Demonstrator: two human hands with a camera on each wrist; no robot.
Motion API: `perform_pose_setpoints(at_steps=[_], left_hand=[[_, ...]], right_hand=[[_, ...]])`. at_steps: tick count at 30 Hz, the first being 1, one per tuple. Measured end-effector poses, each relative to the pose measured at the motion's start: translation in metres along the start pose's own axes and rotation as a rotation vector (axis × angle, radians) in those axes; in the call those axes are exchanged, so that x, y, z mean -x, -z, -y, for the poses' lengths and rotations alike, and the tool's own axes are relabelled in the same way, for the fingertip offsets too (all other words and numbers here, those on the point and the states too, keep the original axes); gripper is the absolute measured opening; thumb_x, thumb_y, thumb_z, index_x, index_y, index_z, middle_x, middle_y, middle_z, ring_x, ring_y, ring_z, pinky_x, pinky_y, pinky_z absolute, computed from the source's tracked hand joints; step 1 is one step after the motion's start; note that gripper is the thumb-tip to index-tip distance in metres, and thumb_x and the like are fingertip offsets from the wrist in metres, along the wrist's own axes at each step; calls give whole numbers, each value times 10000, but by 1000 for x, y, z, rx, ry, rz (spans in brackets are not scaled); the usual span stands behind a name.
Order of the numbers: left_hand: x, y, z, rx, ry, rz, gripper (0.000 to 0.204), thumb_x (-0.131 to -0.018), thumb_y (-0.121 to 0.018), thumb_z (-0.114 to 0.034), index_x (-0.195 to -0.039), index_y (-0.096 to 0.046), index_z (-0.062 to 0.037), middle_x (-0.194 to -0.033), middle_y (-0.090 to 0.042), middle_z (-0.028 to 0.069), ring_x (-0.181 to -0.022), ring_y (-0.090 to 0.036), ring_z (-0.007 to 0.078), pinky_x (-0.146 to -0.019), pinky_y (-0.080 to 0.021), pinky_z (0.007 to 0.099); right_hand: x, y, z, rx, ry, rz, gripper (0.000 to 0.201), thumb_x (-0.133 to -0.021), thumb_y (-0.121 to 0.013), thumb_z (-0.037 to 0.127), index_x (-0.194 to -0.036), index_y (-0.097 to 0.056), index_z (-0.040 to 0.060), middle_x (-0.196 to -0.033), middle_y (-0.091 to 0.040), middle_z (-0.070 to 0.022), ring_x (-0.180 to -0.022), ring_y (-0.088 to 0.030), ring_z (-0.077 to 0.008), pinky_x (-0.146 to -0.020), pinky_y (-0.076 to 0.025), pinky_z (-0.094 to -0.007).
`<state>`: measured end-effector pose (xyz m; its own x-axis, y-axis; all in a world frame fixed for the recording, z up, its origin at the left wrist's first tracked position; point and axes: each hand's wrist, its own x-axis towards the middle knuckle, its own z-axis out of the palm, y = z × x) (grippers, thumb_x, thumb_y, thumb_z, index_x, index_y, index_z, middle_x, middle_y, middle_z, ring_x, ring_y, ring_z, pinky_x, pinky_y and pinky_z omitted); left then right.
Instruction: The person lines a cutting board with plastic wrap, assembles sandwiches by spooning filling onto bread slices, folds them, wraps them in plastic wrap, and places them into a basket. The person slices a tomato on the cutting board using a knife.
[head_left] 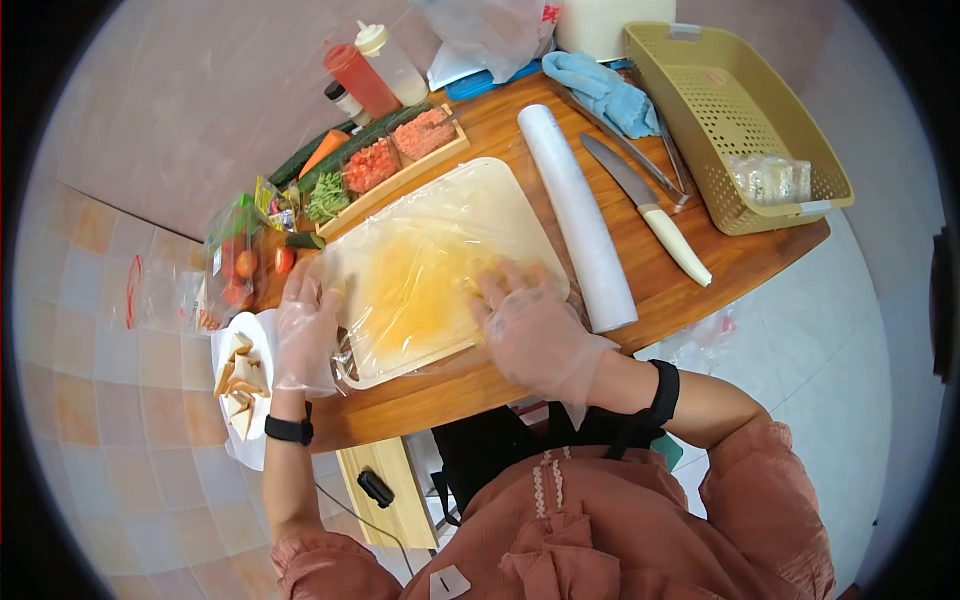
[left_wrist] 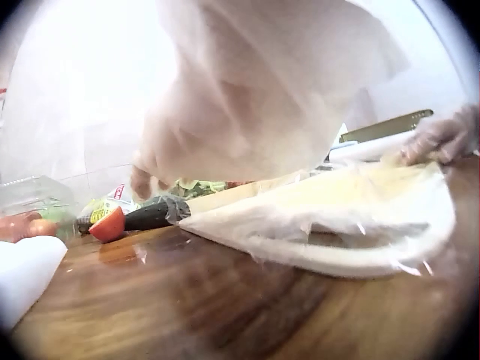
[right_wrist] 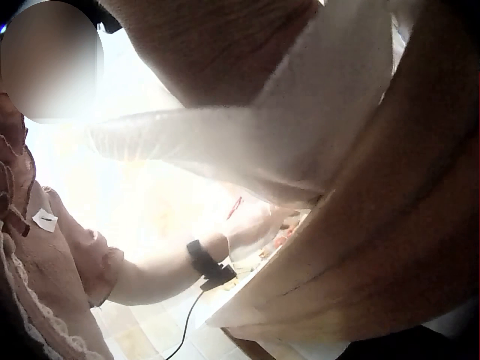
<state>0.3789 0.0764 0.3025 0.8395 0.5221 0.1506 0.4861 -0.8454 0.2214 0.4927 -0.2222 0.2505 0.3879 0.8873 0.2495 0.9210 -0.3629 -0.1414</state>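
A cream cutting board (head_left: 500,190) lies on the wooden table, covered with clear plastic wrap (head_left: 440,225). On the board is a thin, flat yellow layer (head_left: 405,290). My right hand (head_left: 535,325), in a clear plastic glove, rests with fingers spread on the layer's right edge. At the board's left edge is my gloved left hand (head_left: 305,335), fingers extended beside the rim. The left wrist view shows that hand (left_wrist: 247,97) raised over the near side of the board (left_wrist: 337,259), where the wrap hangs crumpled. In the right wrist view the glove's loose cuff (right_wrist: 300,142) hides the fingers.
Right of the board lie a roll of plastic wrap (head_left: 575,215), a knife (head_left: 640,200) and tongs (head_left: 655,170). A basket (head_left: 800,130) stands beyond. A wooden tray (head_left: 400,175) of chopped fillings and cucumbers (head_left: 300,160) sit behind. Bread pieces (head_left: 240,385) lie at left.
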Motion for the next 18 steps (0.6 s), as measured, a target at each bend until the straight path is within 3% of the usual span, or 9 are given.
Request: perform_pose_setpoints(at_steps=[2,5,6,7,8,10,12,14,18], left_hand=[[14,-4,9,-62,-60,-39,534,-926,-580,-151,-1448,-528,-49,-1527,-465,201,-1356,-509,350,-1138,-406,398],[44,-2,-20,-164,-194,-135,538,-913,-592,-92,-1439,-513,-12,-1548,-440,197,-1341,-528,349,-1118,-433,395],[61,6,-56,128,-155,-66,541,-905,-600,-65,-1433,-504,4,-1557,-427,195,-1338,-532,351,-1109,-442,388],[76,6,-81,420,-111,1,545,-898,-607,-38,-1428,-495,21,-1566,-414,193,-1336,-536,354,-1100,-451,381],[86,-2,-91,430,-104,0,545,-898,-607,-38,-1428,-495,21,-1566,-414,193,-1336,-536,354,-1100,-451,381],[101,-14,-105,185,-381,49,558,-898,-627,-23,-1428,-467,45,-1560,-415,199,-1337,-533,363,-1087,-461,370],[108,-25,-120,225,-353,72,564,-903,-640,-40,-1431,-464,47,-1553,-415,214,-1337,-526,383,-1089,-456,384],[111,-33,-127,268,-325,91,571,-907,-653,-56,-1434,-460,49,-1546,-415,229,-1337,-519,403,-1092,-451,398],[108,-52,-133,238,-388,-8,596,-850,-716,-124,-1371,-510,77,-1461,-468,294,-1307,-512,471,-1080,-451,480]], right_hand=[[-3,7,-1,-43,-12,145,527,-938,-544,239,-1401,-555,-13,-1461,-513,-239,-1387,-445,-430,-1096,-329,-606],[-6,15,0,-80,-36,221,571,-916,-608,279,-1407,-551,-8,-1473,-500,-238,-1392,-443,-417,-1099,-330,-597],[-6,9,0,-76,-34,230,571,-916,-608,279,-1407,-551,-8,-1473,-500,-238,-1392,-443,-417,-1099,-330,-597],[-4,-2,0,-66,-39,75,446,-887,-604,233,-1278,-608,17,-1367,-561,-203,-1320,-496,-383,-1055,-358,-576],[-3,-8,0,-54,-41,-80,331,-859,-600,186,-1150,-666,42,-1260,-623,-168,-1248,-550,-348,-1010,-385,-554],[-5,-2,0,-58,-49,-45,313,-848,-625,192,-1121,-668,44,-1241,-627,-161,-1230,-563,-335,-1001,-399,-545],[-8,5,0,-57,-56,-5,297,-837,-651,198,-1092,-671,46,-1222,-632,-153,-1213,-577,-322,-991,-413,-537],[-10,11,-1,-142,-100,103,402,-829,-735,280,-1137,-640,40,-1355,-570,-202,-1287,-524,-357,-1030,-401,-509],[-13,14,-4,-111,-86,152,418,-807,-741,250,-1146,-641,26,-1370,-560,-216,-1276,-537,-372,-1030,-422,-488]])
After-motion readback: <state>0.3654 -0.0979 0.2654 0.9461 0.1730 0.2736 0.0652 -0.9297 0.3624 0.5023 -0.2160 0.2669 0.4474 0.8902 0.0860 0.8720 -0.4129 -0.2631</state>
